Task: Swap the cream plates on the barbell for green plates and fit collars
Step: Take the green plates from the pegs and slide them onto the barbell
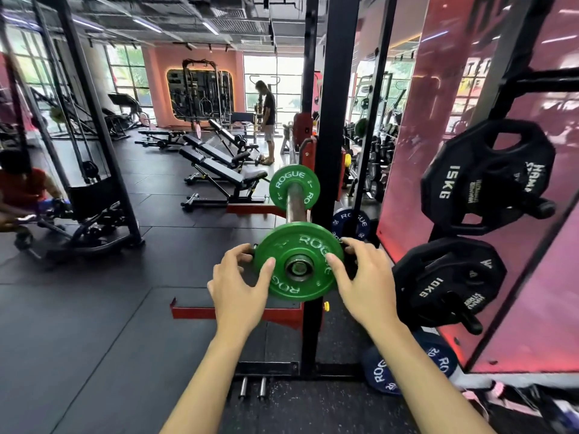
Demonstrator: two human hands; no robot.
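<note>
Gym floor, black rack behind; on the barbell sleeve (296, 202), near green plate (298, 261) gripped at opposite rims by left hand (238, 281) and right hand (363, 277): judged small, stiff, light, best held rim-wise.

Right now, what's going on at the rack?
A person has both hands on the near green plate, left hand and right hand at its edges, with the plate on the barbell sleeve end. A second green plate sits farther along. No cream plates or fitted collar visible.
</note>
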